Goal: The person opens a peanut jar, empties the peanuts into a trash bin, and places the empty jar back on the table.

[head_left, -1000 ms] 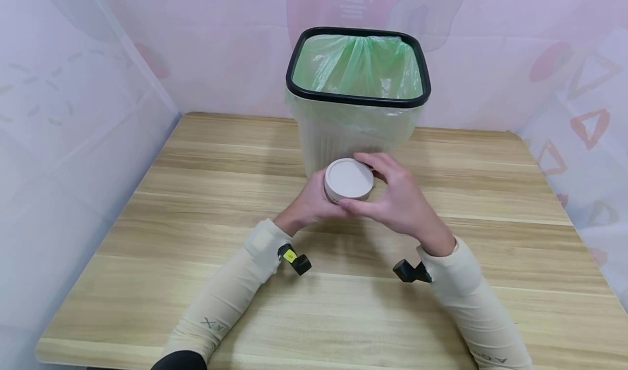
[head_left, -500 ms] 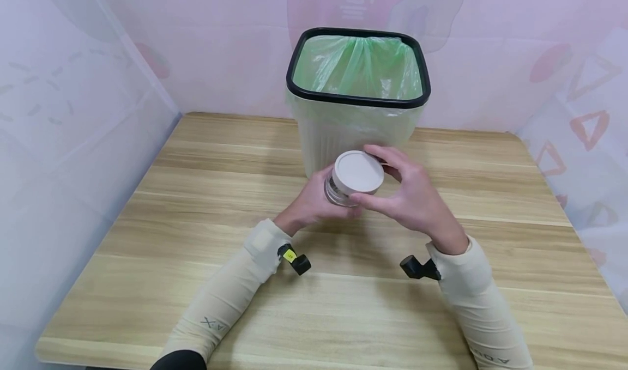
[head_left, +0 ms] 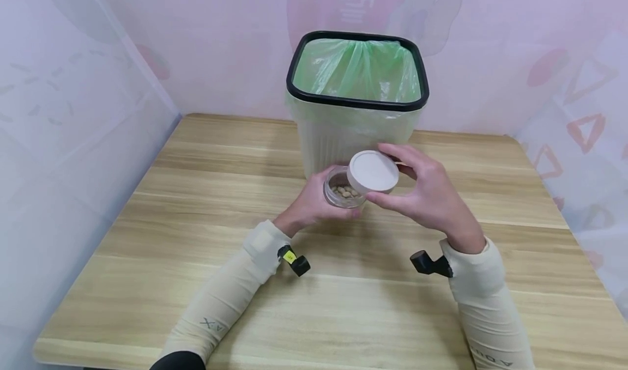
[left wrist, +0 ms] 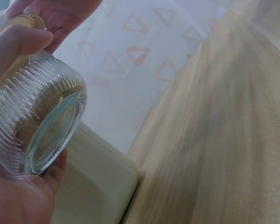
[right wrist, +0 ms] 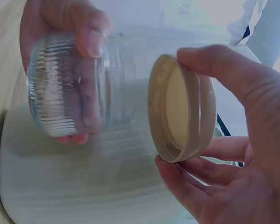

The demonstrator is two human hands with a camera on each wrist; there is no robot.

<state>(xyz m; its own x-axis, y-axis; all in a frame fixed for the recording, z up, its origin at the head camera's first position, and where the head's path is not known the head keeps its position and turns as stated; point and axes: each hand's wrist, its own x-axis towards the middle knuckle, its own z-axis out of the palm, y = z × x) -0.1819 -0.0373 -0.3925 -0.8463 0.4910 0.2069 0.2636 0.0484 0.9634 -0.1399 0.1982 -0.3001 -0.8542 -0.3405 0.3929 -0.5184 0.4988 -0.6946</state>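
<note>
A clear ribbed glass jar [head_left: 336,196] is gripped round its side by my left hand [head_left: 313,200]. Small beige pieces, looking like nuts or beans, lie at its bottom. My right hand [head_left: 428,191] pinches a round off-white lid [head_left: 374,171] by its edge, thumb on one side and fingers on the other. In the right wrist view the lid [right wrist: 181,109] is apart from the jar [right wrist: 60,88], its hollow underside turned toward the jar's mouth. The left wrist view shows the jar's thick glass base [left wrist: 56,133], tilted.
Just beyond the hands, a pale waste bin [head_left: 338,135] with a black rim [head_left: 358,103] and a green plastic liner [head_left: 363,67] stands on the wood-grain table [head_left: 206,185]. Printed pale curtains [head_left: 221,48] close off the back and sides.
My right hand has lifted the lid off the jar and moved it to the right, exposing the jar's mouth and contents. The left hand has stayed nearly in place with the jar.
</note>
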